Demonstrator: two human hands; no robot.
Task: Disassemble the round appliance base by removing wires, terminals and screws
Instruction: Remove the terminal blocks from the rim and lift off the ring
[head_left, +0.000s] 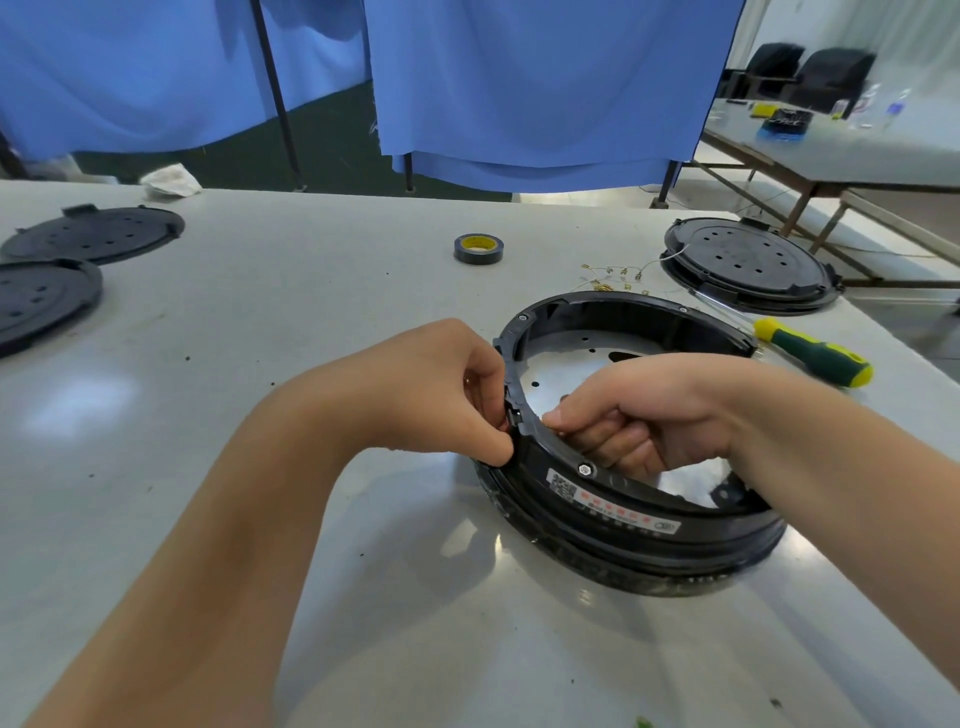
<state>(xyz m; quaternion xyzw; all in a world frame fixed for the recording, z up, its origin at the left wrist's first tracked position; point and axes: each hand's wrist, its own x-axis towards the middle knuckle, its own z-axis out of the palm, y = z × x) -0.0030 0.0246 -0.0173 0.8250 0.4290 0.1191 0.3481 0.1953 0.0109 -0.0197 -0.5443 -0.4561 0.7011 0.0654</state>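
left hand (441, 387) and right hand (639, 410) pinching round base (613, 514) rim, fingers curled

Both bare forearms are reaching forward and converging. The left hand (441, 389) is curling its fingers (488, 447) in a pinch; the right hand (639, 410) is curling its fingers downward, thumb pointing toward the left hand.

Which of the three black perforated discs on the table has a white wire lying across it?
The disc at far right, behind the screwdriver. The two discs at left carry no wire.
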